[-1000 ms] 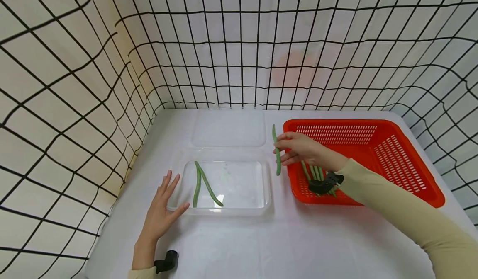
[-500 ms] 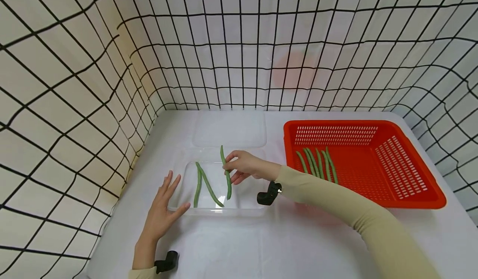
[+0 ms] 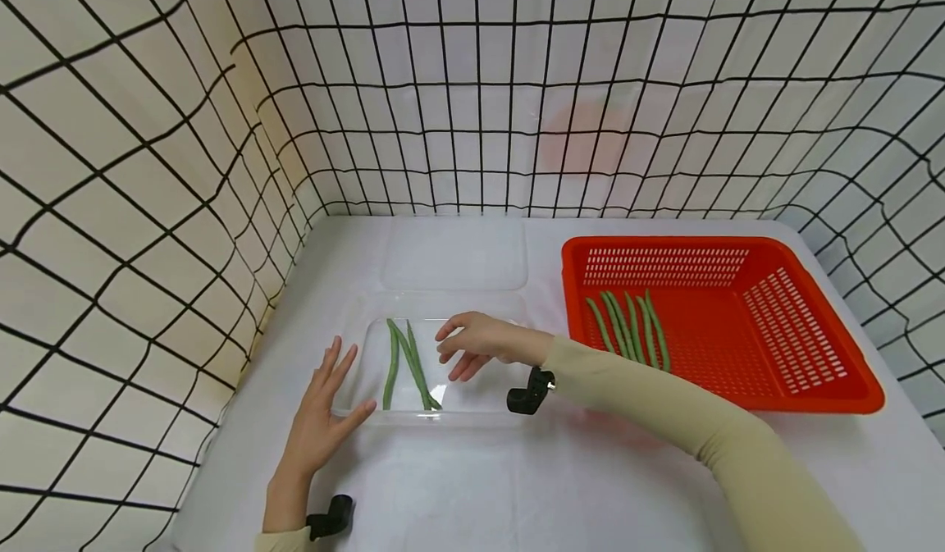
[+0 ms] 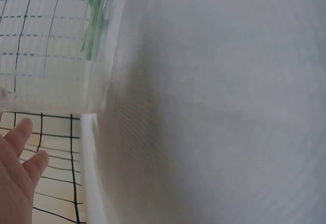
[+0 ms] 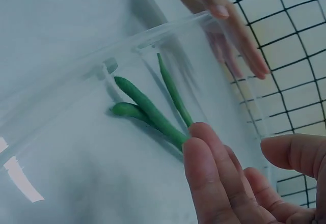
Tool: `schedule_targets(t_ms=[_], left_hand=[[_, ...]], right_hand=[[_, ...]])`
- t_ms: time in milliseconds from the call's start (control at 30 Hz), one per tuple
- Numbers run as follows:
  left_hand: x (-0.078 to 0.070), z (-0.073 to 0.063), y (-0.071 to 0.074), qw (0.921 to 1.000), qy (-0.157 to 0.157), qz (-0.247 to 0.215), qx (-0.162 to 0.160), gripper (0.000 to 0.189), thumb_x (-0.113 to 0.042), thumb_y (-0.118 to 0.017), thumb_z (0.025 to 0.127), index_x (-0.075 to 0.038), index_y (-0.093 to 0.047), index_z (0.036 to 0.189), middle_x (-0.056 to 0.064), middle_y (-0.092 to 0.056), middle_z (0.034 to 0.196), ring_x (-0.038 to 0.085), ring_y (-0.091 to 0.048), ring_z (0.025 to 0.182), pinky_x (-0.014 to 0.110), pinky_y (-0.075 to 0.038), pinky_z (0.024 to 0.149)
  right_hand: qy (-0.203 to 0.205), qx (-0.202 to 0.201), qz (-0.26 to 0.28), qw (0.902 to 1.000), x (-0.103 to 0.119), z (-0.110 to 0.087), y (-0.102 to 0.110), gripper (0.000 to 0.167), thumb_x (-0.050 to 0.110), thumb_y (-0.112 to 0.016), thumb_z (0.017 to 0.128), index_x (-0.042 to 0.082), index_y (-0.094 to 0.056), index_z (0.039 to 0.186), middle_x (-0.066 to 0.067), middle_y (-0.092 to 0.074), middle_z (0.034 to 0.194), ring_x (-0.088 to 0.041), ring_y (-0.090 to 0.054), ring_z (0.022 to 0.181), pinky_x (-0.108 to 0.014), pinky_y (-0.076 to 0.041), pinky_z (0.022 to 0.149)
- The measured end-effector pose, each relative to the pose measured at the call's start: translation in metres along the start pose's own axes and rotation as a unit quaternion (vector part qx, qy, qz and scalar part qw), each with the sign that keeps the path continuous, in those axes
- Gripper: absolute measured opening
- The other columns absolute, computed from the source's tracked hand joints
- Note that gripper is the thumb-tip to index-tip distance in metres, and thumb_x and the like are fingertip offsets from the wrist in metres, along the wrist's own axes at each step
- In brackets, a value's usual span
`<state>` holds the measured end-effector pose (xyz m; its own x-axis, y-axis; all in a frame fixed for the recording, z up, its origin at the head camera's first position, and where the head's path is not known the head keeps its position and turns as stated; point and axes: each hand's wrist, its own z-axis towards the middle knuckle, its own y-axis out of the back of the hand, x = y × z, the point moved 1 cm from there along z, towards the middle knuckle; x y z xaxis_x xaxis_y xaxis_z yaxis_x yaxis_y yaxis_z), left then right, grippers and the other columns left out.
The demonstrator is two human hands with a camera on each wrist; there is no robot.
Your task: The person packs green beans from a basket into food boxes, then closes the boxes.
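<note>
Three green beans (image 3: 392, 363) lie in a clear plastic container (image 3: 487, 417), two of them crossing near its front wall. Over the container's right half hovers my right hand (image 3: 476, 345), its fingers loosely bent and holding nothing. In the right wrist view the fingertips (image 5: 198, 155) are just in front of the beans (image 5: 147, 109), with the thumb apart from them. My left hand (image 3: 319, 412) has its fingers spread and straight beside the container's left front corner; the thumb is at the rim. Several more green beans (image 3: 633, 330) lie side by side in a red basket (image 3: 827, 347).
A clear flat lid (image 3: 454, 255) lies behind the container. The red basket takes up the table's right side. Black grid netting (image 3: 480, 109) surrounds the white table (image 3: 591, 478) at the back and sides.
My right hand has carried a green bean leftward from the basket to the container and let it go. It lies against another bean there. My left hand has stayed in place.
</note>
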<state>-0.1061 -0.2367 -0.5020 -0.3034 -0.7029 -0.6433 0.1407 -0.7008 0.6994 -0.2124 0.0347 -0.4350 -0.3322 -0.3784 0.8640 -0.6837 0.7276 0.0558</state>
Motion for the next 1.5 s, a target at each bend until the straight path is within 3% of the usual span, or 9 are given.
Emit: schedule_targets(t_ms=[200, 433, 567, 767, 933, 1100, 1200, 1300, 1500], left_hand=[[-0.002, 0.000, 0.000, 0.9999, 0.011, 0.005, 0.006, 0.087, -0.026, -0.080, 0.076, -0.027, -0.033, 0.149, -0.005, -0.014, 0.157, 0.035, -0.015, 0.141, 0.059, -0.015, 0.108], [-0.003, -0.002, 0.002, 0.9999, 0.008, 0.014, 0.001, 0.087, -0.024, -0.081, 0.075, -0.024, -0.034, 0.149, -0.004, -0.015, 0.157, 0.035, -0.016, 0.140, 0.056, -0.015, 0.109], [-0.003, -0.003, 0.003, 0.9999, 0.011, 0.011, 0.001, 0.085, -0.024, -0.080, 0.076, -0.021, -0.036, 0.148, -0.004, -0.015, 0.157, 0.035, -0.016, 0.140, 0.057, -0.014, 0.109], [-0.003, -0.004, 0.003, 0.9999, 0.009, 0.009, -0.003, 0.084, -0.024, -0.080, 0.076, -0.019, -0.037, 0.148, -0.003, -0.016, 0.157, 0.037, -0.017, 0.140, 0.057, -0.014, 0.109], [-0.003, -0.003, 0.002, 0.9999, 0.007, 0.012, -0.005, 0.086, -0.024, -0.080, 0.075, -0.022, -0.036, 0.148, -0.002, -0.016, 0.157, 0.037, -0.017, 0.140, 0.058, -0.015, 0.108], [-0.003, -0.002, 0.001, 0.9999, 0.008, 0.013, -0.003, 0.086, -0.025, -0.080, 0.075, -0.023, -0.035, 0.148, -0.003, -0.015, 0.157, 0.038, -0.018, 0.139, 0.060, -0.016, 0.107], [-0.002, -0.002, 0.000, 0.9999, 0.010, 0.012, 0.001, 0.085, -0.027, -0.080, 0.076, -0.024, -0.035, 0.149, -0.004, -0.015, 0.157, 0.038, -0.017, 0.139, 0.060, -0.016, 0.107], [-0.002, -0.001, 0.000, 0.9998, 0.012, 0.014, 0.003, 0.086, -0.028, -0.080, 0.076, -0.025, -0.035, 0.149, -0.004, -0.015, 0.157, 0.039, -0.017, 0.139, 0.061, -0.016, 0.106], [-0.002, 0.000, 0.000, 0.9998, 0.012, 0.015, 0.004, 0.085, -0.026, -0.080, 0.076, -0.023, -0.036, 0.148, -0.005, -0.015, 0.157, 0.037, -0.016, 0.140, 0.062, -0.017, 0.106]], right_hand=[[0.018, -0.033, 0.016, 0.9992, -0.004, -0.034, 0.039, 0.033, 0.016, -0.056, 0.096, -0.002, -0.053, 0.123, -0.022, -0.063, 0.108, -0.029, -0.069, 0.081, -0.039, -0.056, 0.069], [0.038, -0.140, 0.033, 0.9888, -0.017, -0.091, 0.119, 0.044, 0.023, -0.057, 0.096, -0.006, -0.048, 0.129, -0.023, -0.060, 0.111, -0.028, -0.067, 0.087, -0.039, -0.055, 0.074], [0.019, -0.186, 0.033, 0.9818, -0.044, -0.121, 0.164, 0.054, 0.027, -0.056, 0.097, -0.009, -0.041, 0.134, -0.020, -0.060, 0.112, -0.025, -0.067, 0.088, -0.036, -0.056, 0.074], [-0.026, -0.193, 0.029, 0.9804, -0.093, -0.148, 0.211, 0.059, 0.025, -0.047, 0.101, -0.013, -0.026, 0.141, -0.033, -0.046, 0.126, -0.026, -0.067, 0.091, -0.038, -0.055, 0.077], [-0.065, -0.191, 0.026, 0.9792, -0.118, -0.157, 0.232, 0.060, 0.023, -0.044, 0.102, -0.016, -0.022, 0.141, -0.034, -0.047, 0.126, -0.028, -0.066, 0.090, -0.041, -0.054, 0.078], [-0.074, -0.171, 0.012, 0.9824, -0.135, -0.157, 0.244, 0.060, 0.023, -0.042, 0.103, -0.018, -0.020, 0.140, -0.035, -0.046, 0.127, -0.027, -0.066, 0.090, -0.041, -0.054, 0.078], [-0.085, -0.172, -0.009, 0.9814, -0.142, -0.154, 0.248, 0.059, 0.024, -0.044, 0.102, -0.020, -0.025, 0.137, -0.033, -0.051, 0.121, -0.025, -0.066, 0.086, -0.040, -0.055, 0.076], [-0.099, -0.178, -0.028, 0.9787, -0.147, -0.151, 0.249, 0.057, 0.025, -0.048, 0.100, -0.019, -0.035, 0.134, -0.022, -0.060, 0.109, -0.022, -0.066, 0.081, -0.038, -0.056, 0.072], [-0.101, -0.184, -0.031, 0.9772, -0.144, -0.140, 0.241, 0.045, 0.026, -0.059, 0.095, -0.010, -0.056, 0.122, -0.007, -0.067, 0.092, -0.017, -0.065, 0.072, -0.033, -0.056, 0.066]])
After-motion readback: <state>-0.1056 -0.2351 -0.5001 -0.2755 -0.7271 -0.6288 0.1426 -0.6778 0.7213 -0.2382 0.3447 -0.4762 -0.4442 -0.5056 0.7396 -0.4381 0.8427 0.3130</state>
